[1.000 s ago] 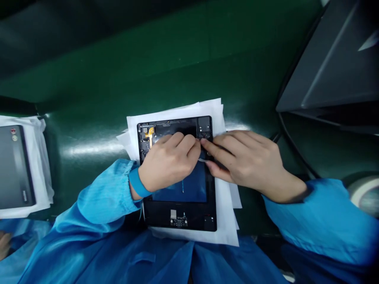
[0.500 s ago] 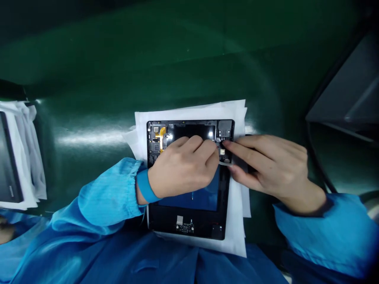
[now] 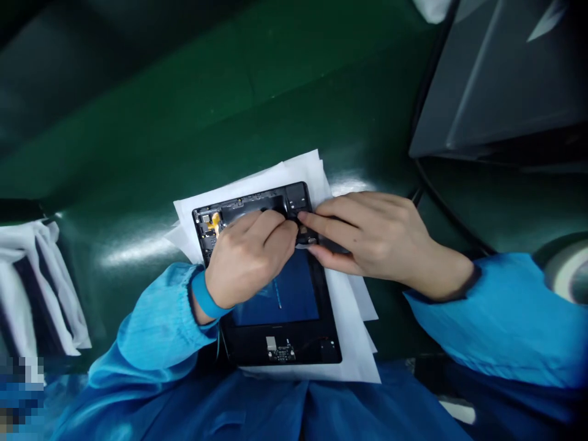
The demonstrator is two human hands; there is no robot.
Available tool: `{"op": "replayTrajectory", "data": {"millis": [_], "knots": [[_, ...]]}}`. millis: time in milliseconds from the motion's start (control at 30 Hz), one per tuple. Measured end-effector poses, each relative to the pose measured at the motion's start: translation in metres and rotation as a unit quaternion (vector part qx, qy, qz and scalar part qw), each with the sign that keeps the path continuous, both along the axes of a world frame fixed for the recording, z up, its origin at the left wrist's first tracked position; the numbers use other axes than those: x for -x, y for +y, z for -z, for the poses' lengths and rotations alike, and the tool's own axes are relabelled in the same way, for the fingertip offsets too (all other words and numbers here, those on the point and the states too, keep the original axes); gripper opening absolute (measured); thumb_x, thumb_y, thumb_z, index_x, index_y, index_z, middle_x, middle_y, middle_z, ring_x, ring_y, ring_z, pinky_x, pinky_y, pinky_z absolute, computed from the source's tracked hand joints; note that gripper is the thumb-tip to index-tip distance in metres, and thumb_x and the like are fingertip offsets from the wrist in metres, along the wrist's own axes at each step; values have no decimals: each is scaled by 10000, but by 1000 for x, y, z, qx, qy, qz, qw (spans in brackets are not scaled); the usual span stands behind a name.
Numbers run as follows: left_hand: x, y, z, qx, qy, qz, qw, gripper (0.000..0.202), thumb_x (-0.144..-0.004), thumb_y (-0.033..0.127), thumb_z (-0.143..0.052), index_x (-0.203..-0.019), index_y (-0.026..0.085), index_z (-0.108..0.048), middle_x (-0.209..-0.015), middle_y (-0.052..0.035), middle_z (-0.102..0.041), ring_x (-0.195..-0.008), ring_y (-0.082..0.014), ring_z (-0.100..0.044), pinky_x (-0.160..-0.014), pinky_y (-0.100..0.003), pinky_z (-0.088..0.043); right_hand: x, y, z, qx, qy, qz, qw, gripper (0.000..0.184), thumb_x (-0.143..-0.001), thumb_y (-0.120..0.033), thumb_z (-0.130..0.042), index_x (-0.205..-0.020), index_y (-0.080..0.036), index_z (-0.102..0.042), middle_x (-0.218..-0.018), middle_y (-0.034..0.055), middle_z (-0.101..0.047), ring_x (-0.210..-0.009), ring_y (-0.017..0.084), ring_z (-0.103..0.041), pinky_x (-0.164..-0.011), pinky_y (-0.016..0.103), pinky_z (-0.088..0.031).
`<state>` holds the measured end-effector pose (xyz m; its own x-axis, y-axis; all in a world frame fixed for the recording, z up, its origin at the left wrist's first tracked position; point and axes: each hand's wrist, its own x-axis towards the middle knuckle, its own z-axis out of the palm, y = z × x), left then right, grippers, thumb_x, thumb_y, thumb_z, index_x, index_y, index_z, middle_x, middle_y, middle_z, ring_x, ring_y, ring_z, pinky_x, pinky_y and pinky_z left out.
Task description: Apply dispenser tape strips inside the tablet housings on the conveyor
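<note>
An opened tablet (image 3: 285, 334) lies on white sheets (image 3: 356, 343), its inner boards and dark blue panel showing. My left hand (image 3: 252, 257) is closed over its upper middle, fingertips bent down and pressed together near the upper right; what they pinch is hidden. My right hand (image 3: 376, 236) comes in from the right, fingers stretched out, with index finger and thumb apart. Its index fingertip touches the tablet's upper right inside, and the thumb rests at the frame by a small pale strip (image 3: 304, 246). An orange flex cable (image 3: 214, 223) shows at the upper left.
The green table (image 3: 220, 131) spreads around the tablet. More white sheets with dark pieces (image 3: 55, 288) are at the left edge. A grey box-like object (image 3: 496, 79) stands at the upper right, with a black cable (image 3: 452, 214) below. A tape roll (image 3: 567, 272) is at the right edge.
The view has turned and shifted, so tablet and hands appear further left and tilted. Both hands stay at the same upper right area of the tablet, nearly unchanged in grip.
</note>
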<state>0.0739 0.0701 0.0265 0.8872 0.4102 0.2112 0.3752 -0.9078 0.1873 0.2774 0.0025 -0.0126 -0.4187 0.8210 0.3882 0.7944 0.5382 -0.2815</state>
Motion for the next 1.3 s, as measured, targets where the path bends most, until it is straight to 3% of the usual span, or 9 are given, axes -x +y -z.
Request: {"op": "replayTrajectory", "data": {"millis": [267, 500, 633, 733, 900, 1067, 1300], "knots": [[1, 1, 1, 2, 3, 7, 1000, 118, -947, 156, -554, -935, 107, -661, -834, -61, -682, -748, -166, -609, -676, -296, -520, 2, 0, -6, -41, -53, -13, 998, 305, -939, -340, -543, -1111, -119, -663, -897, 46, -690, -732, 161, -579, -637, 310, -441], [4, -4, 4, -23, 38, -4, 999, 202, -971, 132, -472, -865, 140, -644, -815, -49, -650, -717, -154, -574, -635, -297, -465, 4, -2, -10, -50, -58, -30, 997, 264, -920, -319, -574, -1043, -113, -686, -881, 54, -703, -767, 176, -599, -728, 322, -480], [4, -9, -2, -66, 69, 3, 995, 212, -972, 127, -461, -897, 136, -659, -795, -48, -657, -678, -162, -564, -591, -316, -416, 7, -5, -12, -40, -79, -35, 995, 303, -902, -313, -597, -1068, -74, -680, -856, 71, -691, -748, 188, -597, -791, 344, -480], [5, -14, -7, -95, 90, 14, 991, 169, -952, 142, -511, -967, 107, -676, -869, -63, -694, -754, -195, -614, -608, -336, -424, 8, -8, -12, -43, -92, -39, 994, 347, -897, -321, -604, -1111, -55, -667, -879, 82, -699, -759, 200, -608, -810, 357, -481], [10, -15, -6, -101, 71, 7, 992, 215, -956, 167, -520, -1096, 88, -663, -1110, -102, -697, -1033, -245, -632, -795, -356, -487, 4, -10, -7, -37, -20, -10, 999, 295, -883, -322, -635, -1100, -125, -665, -889, 46, -718, -712, 159, -627, -608, 292, -453], [11, -15, -1, -68, 54, 11, 996, 228, -972, 164, -477, -1073, 98, -670, -1064, -103, -702, -996, -236, -641, -750, -357, -492, 7, -5, -11, -57, -23, 65, 996, 261, -861, -234, -657, -1102, -135, -650, -889, 50, -731, -689, 149, -648, -542, 275, -444], [12, -14, 0, -53, 37, 10, 998, 219, -961, 144, -479, -1017, 95, -685, -1032, -98, -702, -978, -241, -641, -711, -348, -473, 16, 0, -15, -68, -78, 72, 992, 218, -837, -193, -696, -1039, -121, -657, -863, 62, -739, -670, 130, -661, -558, 244, -482]]}}
